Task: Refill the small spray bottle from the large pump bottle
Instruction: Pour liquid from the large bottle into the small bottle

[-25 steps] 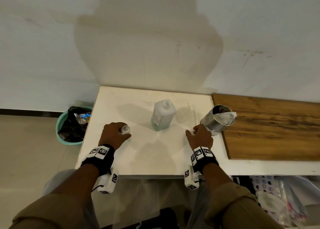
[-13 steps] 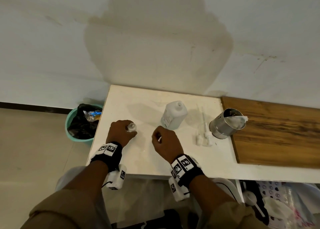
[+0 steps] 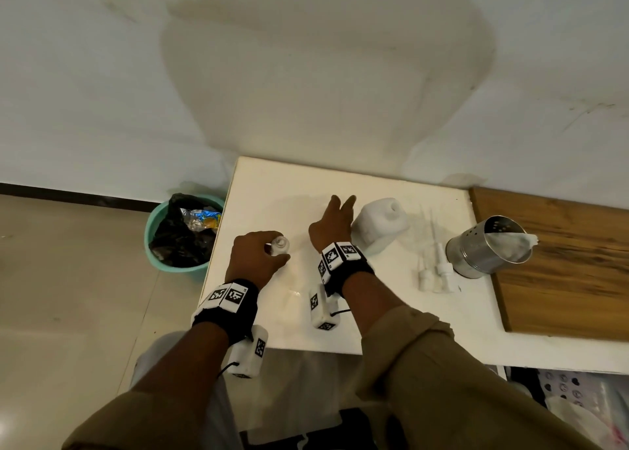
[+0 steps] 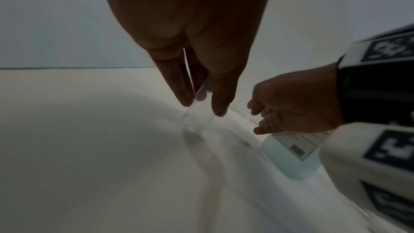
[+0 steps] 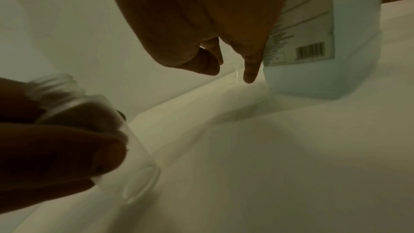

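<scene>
The left hand [image 3: 257, 257] sits near and left, fingers curled in a grip, wrist banded. The right hand [image 3: 332, 223] reaches farther out, fingers extended and loose, forearm sleeved, angled left.

No readable text (only a barcode) on the large bottle's label [image 5: 300, 29].

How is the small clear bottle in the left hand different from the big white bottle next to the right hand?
The small clear bottle is see-through; the big white bottle is cloudy, with a printed label and barcode. The small one is far smaller. The left hand grips the small one; the right hand is beside the big one, fingers open, not gripping it. Both stand on the white table with their tops off.
</scene>
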Demonstrator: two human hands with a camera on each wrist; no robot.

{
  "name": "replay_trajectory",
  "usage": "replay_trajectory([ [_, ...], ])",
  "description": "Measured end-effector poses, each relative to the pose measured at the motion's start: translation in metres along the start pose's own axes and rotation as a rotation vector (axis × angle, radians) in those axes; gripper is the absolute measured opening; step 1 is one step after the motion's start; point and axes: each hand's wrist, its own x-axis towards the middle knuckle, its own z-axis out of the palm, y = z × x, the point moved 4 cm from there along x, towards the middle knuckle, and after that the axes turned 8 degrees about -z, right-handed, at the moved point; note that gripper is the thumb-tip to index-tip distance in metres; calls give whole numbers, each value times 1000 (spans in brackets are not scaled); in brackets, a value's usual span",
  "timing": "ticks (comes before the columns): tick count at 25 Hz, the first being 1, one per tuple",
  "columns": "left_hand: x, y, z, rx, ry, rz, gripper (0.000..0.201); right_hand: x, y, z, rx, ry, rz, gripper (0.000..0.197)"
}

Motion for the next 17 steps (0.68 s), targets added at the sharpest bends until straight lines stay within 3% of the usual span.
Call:
replay_trajectory([
  [12, 2, -5, 3, -69, -14, 3, 43, 33, 6, 14, -181, 56, 36, 76],
  [17, 1, -3, 2, -65, -11, 5, 42, 26, 1, 12, -227, 135, -95, 62],
])
